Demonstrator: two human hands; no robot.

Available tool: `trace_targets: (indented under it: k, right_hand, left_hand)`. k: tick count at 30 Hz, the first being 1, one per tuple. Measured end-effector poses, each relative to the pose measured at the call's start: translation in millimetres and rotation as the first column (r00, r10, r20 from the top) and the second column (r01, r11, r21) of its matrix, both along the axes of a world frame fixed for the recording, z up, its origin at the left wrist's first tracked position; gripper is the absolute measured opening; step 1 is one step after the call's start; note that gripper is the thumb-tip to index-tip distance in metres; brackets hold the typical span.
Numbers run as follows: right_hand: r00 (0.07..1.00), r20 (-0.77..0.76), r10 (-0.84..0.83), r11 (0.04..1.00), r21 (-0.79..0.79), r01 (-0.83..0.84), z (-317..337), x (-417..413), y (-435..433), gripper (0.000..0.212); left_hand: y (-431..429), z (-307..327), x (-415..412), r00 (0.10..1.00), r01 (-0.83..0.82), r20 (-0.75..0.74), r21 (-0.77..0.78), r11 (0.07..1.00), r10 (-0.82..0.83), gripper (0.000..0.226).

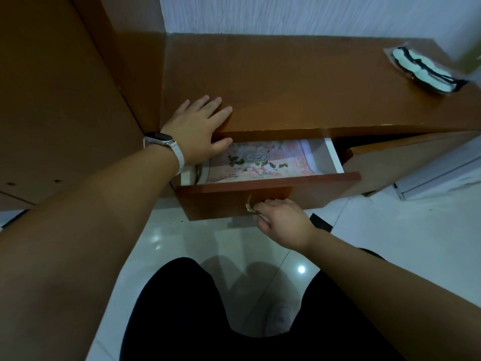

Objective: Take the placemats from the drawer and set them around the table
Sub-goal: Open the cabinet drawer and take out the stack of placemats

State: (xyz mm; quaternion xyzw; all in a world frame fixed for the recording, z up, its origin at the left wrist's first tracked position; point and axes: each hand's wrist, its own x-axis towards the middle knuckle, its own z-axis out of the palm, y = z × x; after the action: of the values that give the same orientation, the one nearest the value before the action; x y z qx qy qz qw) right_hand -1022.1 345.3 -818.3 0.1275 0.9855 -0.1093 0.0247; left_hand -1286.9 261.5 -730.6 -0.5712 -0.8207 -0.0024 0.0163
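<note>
Right-hand fingers (261,206) are curled round the small brass handle (249,204) at the middle of the reddish-brown wooden drawer (320,190), which stands partly open. The right hand (283,222) is below and in front of the drawer front. Left-hand fingers (217,106) lie straight and slightly spread, pressed flat on the glossy brown wooden cabinet top (299,82) just above the drawer's left end, with the thumb hooked under the top's edge. The left hand (197,128) bears a white-strapped wristwatch (159,138).

The pink floral placemat (263,162) lies flat inside the drawer, printed face up, just right of the left thumb and behind the right fingers. Its long axis runs parallel to the drawer front. A white-and-black item in clear wrapping (426,71) rests on the top, far right of the drawer.
</note>
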Motion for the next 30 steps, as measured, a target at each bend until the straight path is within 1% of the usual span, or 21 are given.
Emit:
trace_targets:
  k: [4, 7, 16, 18, 21, 22, 24, 28, 30]
  right_hand:
    - [1.0, 0.017, 0.005, 1.0, -0.02, -0.005, 7, 17, -13, 0.028]
    - [1.0, 0.014, 0.0, 0.999, -0.033, 0.001, 8, 30, -23, 0.032]
    - [0.999, -0.033, -0.03, 1.0, 0.003, 0.03, 7, 57, -43, 0.025]
    - [1.0, -0.02, -0.02, 1.0, 0.009, 0.02, 9, 58, -44, 0.026]
    - [0.999, 0.041, 0.005, 1.0, 0.013, -0.006, 15, 58, -40, 0.032]
    - [0.999, 0.047, 0.006, 1.0, 0.0, -0.006, 19, 58, -39, 0.033]
    - [1.0, 0.013, 0.02, 1.0, 0.005, -0.02, 32, 58, -35, 0.033]
    - [0.996, -0.024, 0.082, 0.996, -0.016, -0.083, 77, 57, -21, 0.024]
    - [0.996, -0.015, 0.083, 0.996, -0.039, -0.084, 100, 56, -12, 0.028]
  left_hand:
    - [-1, 2, 2, 1.0, -0.004, 0.016, 0.0, 1.0, 0.004, 0.072]
    - [-1, 0, 2, 1.0, -0.004, 0.006, 0.002, 1.0, 0.004, 0.073]
    - [-3, 1, 2, 1.0, 0.0, -0.002, 0.003, 1.0, 0.0, 0.073]
    - [-3, 2, 2, 1.0, 0.005, 0.002, 0.0, 1.0, -0.005, 0.073]
    - [-3, 1, 2, 1.0, 0.011, 0.001, 0.004, 1.0, -0.011, 0.073]
    - [-2, 1, 2, 1.0, 0.014, -0.002, 0.006, 1.0, -0.014, 0.073]
    - [-3, 1, 1, 1.0, 0.015, -0.007, 0.012, 1.0, -0.015, 0.073]
    - [-2, -1, 1, 1.0, 0.012, -0.017, 0.017, 1.0, -0.012, 0.072]
    - [-2, -2, 0, 1.0, 0.01, -0.018, 0.023, 1.0, -0.009, 0.072]
